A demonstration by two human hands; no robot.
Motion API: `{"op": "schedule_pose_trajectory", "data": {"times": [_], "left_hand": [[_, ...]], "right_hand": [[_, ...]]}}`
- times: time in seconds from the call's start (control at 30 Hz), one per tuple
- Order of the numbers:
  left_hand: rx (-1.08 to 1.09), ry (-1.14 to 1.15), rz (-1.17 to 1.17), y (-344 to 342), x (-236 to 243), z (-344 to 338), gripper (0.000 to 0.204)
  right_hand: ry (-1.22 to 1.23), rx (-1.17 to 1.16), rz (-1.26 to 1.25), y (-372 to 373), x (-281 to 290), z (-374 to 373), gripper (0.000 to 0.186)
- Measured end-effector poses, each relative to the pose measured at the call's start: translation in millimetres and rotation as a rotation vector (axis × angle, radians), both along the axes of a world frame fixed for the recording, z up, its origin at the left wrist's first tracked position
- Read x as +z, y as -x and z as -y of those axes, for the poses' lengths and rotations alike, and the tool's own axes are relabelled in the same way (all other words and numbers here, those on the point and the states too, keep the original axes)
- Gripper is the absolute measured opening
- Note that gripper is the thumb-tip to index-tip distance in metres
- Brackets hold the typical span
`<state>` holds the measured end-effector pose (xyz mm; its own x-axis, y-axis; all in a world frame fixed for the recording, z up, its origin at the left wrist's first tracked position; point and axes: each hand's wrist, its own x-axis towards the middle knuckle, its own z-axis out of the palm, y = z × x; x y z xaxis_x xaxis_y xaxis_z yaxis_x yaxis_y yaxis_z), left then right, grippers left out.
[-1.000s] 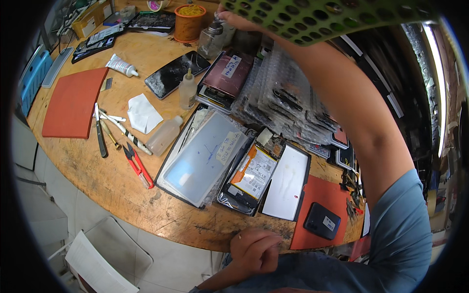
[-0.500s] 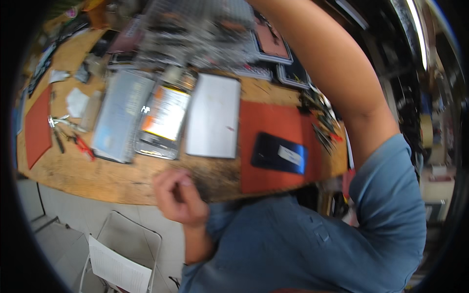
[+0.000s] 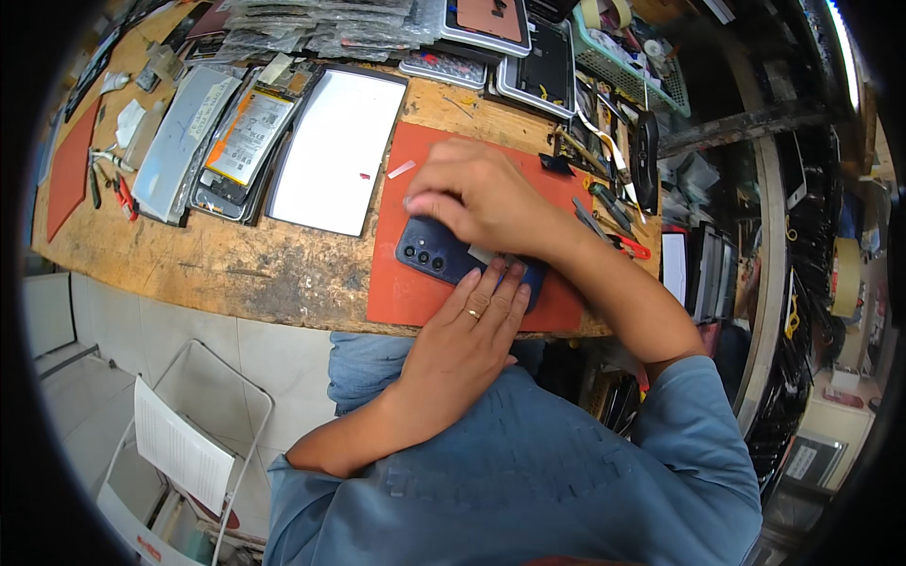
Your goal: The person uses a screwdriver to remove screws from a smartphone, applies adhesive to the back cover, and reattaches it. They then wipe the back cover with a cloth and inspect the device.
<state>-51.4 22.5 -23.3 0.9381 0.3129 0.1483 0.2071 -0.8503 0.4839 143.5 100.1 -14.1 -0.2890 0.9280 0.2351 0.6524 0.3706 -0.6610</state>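
A dark blue phone (image 3: 442, 242) lies back side up on the red mat (image 3: 401, 300), its camera lenses toward the left. My left hand (image 3: 469, 325), with a ring on one finger, rests flat on the phone's near side, fingers stretched out. Over the phone's far edge, my right hand (image 3: 477, 193) is bent with its fingers curled in; whatever they hold is hidden. Part of a pale label (image 3: 483, 254) shows between the hands. A small translucent strip (image 3: 401, 170) lies on the mat left of my right hand.
Left of the mat are a white panel (image 3: 335, 141), an opened phone with its battery (image 3: 250, 137) and a plastic-covered stack (image 3: 184, 141). Tools, including a red-handled one (image 3: 630, 247), lie to the right. Bagged parts (image 3: 330, 28) and trays (image 3: 538, 71) stand behind.
My right arm, stretched past the top edge earlier, has come down to the phone. My left hand has moved right from the bench's front edge and flattened onto the phone. The view has shifted.
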Motion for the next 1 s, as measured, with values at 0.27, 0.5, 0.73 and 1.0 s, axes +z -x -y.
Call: {"op": "schedule_pose_trajectory", "data": {"times": [0.27, 0.5, 0.73, 1.0], "left_hand": [[0.016, 0.026, -0.004, -1.0, -0.7, 2.3, 0.077], [0.045, 0.15, -0.023, 0.1, 3.1, 4.9, 0.073], [0.077, 0.186, 0.023, -4.5, 6.8, 3.7, 0.073], [0.096, 0.166, 0.04, -5.8, 4.9, 3.3, 0.072]], "right_hand": [[-0.039, 0.143, 0.16, -23.6, 4.6, -27.5, 0.01], [-0.126, 0.241, 0.208, 4.1, -1.0, -6.1, 0.011], [-0.191, 0.283, 0.264, 15.5, 3.2, 5.9, 0.008], [-0.116, -0.058, 0.154, -32.0, 26.7, -3.2, 0.012]]}}
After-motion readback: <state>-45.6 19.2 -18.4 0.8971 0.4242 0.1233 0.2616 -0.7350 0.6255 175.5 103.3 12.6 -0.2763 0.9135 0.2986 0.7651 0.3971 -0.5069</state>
